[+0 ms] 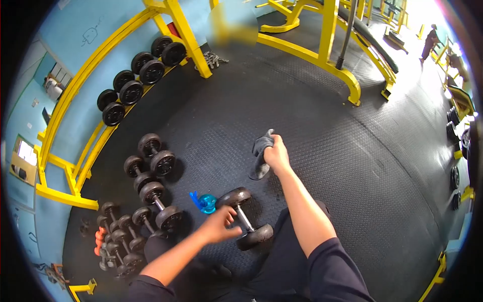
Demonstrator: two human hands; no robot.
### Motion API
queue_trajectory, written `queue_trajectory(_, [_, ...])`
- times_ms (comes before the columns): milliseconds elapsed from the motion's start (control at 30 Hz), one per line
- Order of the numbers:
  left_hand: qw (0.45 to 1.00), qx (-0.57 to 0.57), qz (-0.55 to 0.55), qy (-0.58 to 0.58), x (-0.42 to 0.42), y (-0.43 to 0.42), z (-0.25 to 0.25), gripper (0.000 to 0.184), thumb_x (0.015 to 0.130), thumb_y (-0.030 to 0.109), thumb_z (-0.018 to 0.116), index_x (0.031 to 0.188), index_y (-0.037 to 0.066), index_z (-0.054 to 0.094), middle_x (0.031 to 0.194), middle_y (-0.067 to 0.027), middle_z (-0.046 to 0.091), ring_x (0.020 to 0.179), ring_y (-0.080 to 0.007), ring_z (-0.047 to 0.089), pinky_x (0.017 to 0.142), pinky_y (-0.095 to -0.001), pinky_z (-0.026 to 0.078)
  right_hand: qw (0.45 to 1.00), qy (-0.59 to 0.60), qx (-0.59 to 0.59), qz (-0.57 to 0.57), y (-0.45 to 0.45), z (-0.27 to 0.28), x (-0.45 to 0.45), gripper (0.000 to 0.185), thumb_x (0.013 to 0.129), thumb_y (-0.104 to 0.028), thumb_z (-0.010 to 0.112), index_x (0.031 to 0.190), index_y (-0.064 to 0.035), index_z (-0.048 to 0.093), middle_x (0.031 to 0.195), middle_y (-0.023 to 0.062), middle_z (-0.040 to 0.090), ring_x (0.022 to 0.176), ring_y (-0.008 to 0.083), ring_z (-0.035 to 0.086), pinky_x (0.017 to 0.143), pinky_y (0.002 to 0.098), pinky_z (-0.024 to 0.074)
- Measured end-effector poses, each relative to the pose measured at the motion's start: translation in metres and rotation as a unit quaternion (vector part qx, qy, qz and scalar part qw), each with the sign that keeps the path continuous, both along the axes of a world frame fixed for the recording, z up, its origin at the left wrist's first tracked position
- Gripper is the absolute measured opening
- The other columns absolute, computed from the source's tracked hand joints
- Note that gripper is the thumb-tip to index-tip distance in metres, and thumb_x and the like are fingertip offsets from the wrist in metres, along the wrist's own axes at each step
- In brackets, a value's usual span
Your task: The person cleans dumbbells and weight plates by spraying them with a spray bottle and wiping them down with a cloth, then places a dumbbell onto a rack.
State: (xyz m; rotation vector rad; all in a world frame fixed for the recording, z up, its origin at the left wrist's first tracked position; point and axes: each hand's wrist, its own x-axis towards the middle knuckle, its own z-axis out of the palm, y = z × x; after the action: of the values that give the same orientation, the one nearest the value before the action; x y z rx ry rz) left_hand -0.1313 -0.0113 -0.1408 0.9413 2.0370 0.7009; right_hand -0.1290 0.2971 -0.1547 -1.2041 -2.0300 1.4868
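Note:
A grey cloth (261, 146) hangs from my right hand (276, 155), whose fingers are closed round it above the black floor. My left hand (221, 226) has its fingers apart and holds nothing; it is over the left side of a black dumbbell (245, 218) with a silver handle. The dumbbell lies on the floor between my legs. Just left of it stands a blue bottle (207, 203), seen from above, with a brighter blue part at its lid.
Several dumbbells (152, 191) lie on the floor at the left, some small ones orange. A yellow rack (90, 75) holds more dumbbells. Yellow gym equipment (327, 40) stands ahead, with a chain (215, 59) on the floor. A person (430, 43) is far off at the upper right.

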Motion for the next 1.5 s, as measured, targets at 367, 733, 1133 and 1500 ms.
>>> queue_trajectory(367, [0.996,-0.039,-0.049,0.071,0.092,0.0,-0.099,0.064,0.074,0.022,0.077,0.13,0.006,0.05,0.129,-0.0208,0.056,0.119,-0.0386,0.058,0.1,-0.0463,0.049,1.0,-0.011,0.022,0.007,-0.008,0.028,0.019,0.045,0.094,-0.021,0.05,0.136,-0.0044,0.049,0.121,0.0311,0.064,0.118,0.0457,0.06,0.1,0.0485,0.0461])
queue_trajectory(733, [0.958,-0.136,-0.24,-0.075,-0.044,0.05,0.015,0.074,0.072,0.018,0.086,0.137,0.005,0.054,0.127,-0.0152,0.064,0.12,-0.0256,0.06,0.101,-0.0366,0.048,0.999,-0.02,0.01,-0.029,0.011,0.021,0.026,0.043,0.097,-0.026,0.049,0.134,-0.0053,0.05,0.12,0.0303,0.064,0.117,0.0454,0.06,0.099,0.0499,0.0462])
queue_trajectory(1133, [0.995,0.033,0.062,0.073,-0.144,0.081,-0.032,0.052,0.09,0.053,0.067,0.116,0.008,0.072,0.112,-0.0163,0.072,0.109,-0.0312,0.068,0.096,-0.0405,0.051,0.999,-0.046,0.009,0.023,0.018,-0.005,0.014,0.048,0.09,-0.016,0.051,0.136,-0.006,0.051,0.12,0.0307,0.064,0.117,0.0445,0.061,0.099,0.0474,0.0469])
queue_trajectory(1500, [0.992,0.026,0.103,0.067,-0.16,0.083,-0.044,0.062,0.087,0.065,0.064,0.108,0.008,0.077,0.11,-0.0208,0.073,0.108,-0.0359,0.068,0.094,-0.0423,0.052,0.994,-0.102,0.023,0.02,0.007,-0.024,-0.012,0.052,0.082,-0.004,0.048,0.133,-0.0045,0.055,0.118,0.0272,0.066,0.114,0.0386,0.063,0.098,0.042,0.0467])
